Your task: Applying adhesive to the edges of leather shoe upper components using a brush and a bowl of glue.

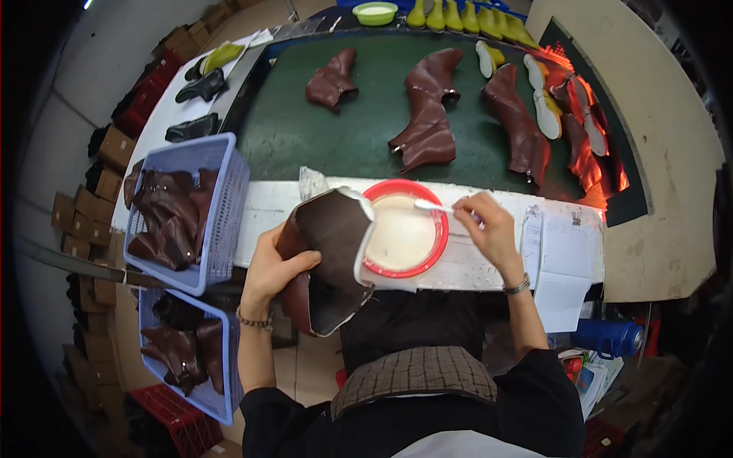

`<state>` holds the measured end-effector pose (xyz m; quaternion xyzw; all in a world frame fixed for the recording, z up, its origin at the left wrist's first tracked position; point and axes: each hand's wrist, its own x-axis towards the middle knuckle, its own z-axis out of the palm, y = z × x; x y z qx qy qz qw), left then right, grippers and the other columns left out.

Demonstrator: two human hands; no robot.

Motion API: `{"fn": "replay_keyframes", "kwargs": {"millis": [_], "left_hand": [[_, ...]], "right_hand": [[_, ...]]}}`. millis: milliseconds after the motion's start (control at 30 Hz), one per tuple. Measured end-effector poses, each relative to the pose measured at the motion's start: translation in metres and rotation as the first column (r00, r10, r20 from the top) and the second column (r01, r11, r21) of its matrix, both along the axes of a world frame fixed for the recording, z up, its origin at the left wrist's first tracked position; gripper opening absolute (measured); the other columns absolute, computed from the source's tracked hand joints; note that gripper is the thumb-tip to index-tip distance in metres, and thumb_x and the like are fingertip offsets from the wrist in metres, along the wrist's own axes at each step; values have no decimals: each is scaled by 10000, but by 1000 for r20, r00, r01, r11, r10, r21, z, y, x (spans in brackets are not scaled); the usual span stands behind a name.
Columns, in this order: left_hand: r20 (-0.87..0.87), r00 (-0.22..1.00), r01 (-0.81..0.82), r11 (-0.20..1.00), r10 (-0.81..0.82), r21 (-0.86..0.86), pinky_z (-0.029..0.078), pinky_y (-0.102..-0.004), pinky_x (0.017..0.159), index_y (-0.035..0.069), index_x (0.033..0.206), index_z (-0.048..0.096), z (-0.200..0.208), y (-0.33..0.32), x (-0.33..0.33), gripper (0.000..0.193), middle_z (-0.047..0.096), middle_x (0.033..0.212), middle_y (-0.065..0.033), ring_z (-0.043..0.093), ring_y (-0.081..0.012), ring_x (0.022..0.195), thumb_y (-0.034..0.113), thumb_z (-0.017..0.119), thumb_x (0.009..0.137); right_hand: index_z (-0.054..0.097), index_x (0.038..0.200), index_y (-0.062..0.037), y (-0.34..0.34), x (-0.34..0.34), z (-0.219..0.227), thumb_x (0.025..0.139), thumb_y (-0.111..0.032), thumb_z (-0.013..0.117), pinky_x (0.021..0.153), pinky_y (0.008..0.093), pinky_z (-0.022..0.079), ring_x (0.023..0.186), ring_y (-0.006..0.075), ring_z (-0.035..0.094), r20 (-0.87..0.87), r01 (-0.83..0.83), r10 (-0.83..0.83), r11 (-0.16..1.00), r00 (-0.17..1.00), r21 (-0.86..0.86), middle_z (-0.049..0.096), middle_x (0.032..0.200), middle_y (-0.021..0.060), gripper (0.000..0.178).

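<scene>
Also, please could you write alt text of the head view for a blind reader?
Bare left fingers hold a brown boot upper; the right fingers hold a white brush-like tool over a red bowl of whitish liquid. More brown uppers lie on the green surface beyond; blue baskets stand at left.

Both forearms (pixel 256 355) reach forward, the left hand (pixel 276 265) gripping and the right hand (pixel 489 230) (angled inward) pinching.
</scene>
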<state>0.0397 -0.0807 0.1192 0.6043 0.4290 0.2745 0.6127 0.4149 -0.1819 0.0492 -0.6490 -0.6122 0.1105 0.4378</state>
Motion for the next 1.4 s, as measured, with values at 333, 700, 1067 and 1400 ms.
{"fn": "replay_keyframes", "kwargs": {"millis": [333,700,1067,1400], "left_hand": [[21,968,250,959,-249,-137,542,-239,786,-55,1234,676,25,-9,19,420,731,1090,-45,659,-83,910,-25,767,825],[120,980,-187,934,157,305,510,-293,988,-82,1339,620,16,-14,29,486,722,1208,-87,664,-146,1106,-109,671,856],[-381,875,44,735,299,677,445,-431,1121,-38,1642,153,-117,29,-46,1269,532,1483,-287,581,-365,1316,247,949,696],[-637,683,196,750,358,632,328,-561,1197,10,1656,47,-129,-13,-50,1285,343,1587,-299,359,-494,1437,71,832,641]], "right_hand": [[817,951,-135,46,-17,38,805,-184,869,775,315,385,787,130,620,128,-334,311,911,942,243,704,883,-20,162],[827,977,-130,19,-50,19,761,-109,889,737,331,462,820,161,613,-86,-316,337,928,938,195,671,852,-14,226],[766,909,-98,13,-28,-18,841,-191,779,680,407,545,787,261,687,474,-56,149,977,868,-205,653,822,54,116],[788,965,-90,3,-23,-11,884,-185,778,664,386,554,780,258,710,200,38,-11,991,980,-131,685,884,77,125]]}}
